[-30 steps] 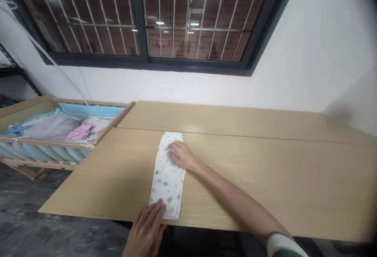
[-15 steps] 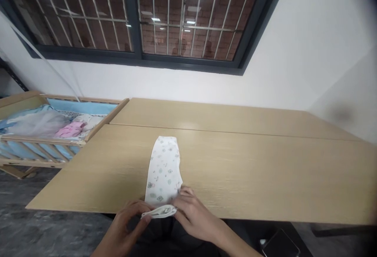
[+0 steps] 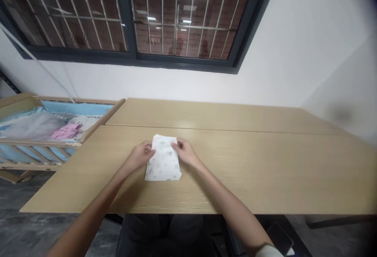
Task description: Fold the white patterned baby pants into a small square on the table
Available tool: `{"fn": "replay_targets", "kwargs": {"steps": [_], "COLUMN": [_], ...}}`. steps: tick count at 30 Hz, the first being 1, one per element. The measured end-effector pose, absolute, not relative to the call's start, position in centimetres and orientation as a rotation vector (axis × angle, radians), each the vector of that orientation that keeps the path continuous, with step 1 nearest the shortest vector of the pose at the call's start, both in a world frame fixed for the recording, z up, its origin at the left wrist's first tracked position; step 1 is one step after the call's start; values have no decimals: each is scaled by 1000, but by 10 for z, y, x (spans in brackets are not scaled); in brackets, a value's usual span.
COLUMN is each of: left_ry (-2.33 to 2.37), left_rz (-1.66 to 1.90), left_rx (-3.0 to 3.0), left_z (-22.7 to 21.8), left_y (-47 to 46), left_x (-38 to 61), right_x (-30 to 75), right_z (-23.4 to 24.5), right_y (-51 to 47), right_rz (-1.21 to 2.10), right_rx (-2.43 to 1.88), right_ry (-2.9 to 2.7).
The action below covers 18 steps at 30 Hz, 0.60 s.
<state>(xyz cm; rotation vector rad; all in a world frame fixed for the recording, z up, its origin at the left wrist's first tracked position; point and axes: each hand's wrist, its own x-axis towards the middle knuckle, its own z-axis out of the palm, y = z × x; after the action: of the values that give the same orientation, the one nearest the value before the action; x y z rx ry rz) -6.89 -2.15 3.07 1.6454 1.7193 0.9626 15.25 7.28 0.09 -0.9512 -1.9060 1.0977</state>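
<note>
A pair of white baby pants [image 3: 163,164] with a small pale print lies doubled over on the table, in a short rectangular shape. My left hand [image 3: 139,155] pinches its left edge close to the far end, thumb on top. On the opposite side, my right hand [image 3: 187,153] grips the far right corner between thumb and curled fingers. The lower layer is mostly hidden under the upper one.
The pale wooden table [image 3: 250,166] reaches the wall under a barred window [image 3: 182,17]. To the left stands a wooden crib [image 3: 38,145] with blue lining, holding a pink cloth [image 3: 67,131] and white netting. Below the table's front edge lies a dark flat object [image 3: 279,237].
Both hands have moved from the table's front edge toward the far end, carrying the waistband end over. The long, flat pants are now folded to about half their length.
</note>
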Motion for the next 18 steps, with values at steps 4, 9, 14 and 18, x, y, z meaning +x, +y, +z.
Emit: {"fn": "replay_targets", "kwargs": {"steps": [4, 9, 14, 18], "left_ry": [1819, 1780, 1778, 1770], "left_rz": [828, 792, 763, 732], "left_rx": [1682, 1770, 1853, 1952], "left_z": [15, -5, -18, -26], "left_y": [33, 54, 53, 51], "left_x": [-77, -81, -86, -91], "right_x": [138, 143, 146, 145], "right_z": [-22, -44, -43, -39], "right_y": [115, 123, 123, 122], "right_rz": [999, 889, 792, 665], "right_rx": [-1123, -1102, -1081, -1037], "right_ry": [-1883, -1976, -2071, -2192]}}
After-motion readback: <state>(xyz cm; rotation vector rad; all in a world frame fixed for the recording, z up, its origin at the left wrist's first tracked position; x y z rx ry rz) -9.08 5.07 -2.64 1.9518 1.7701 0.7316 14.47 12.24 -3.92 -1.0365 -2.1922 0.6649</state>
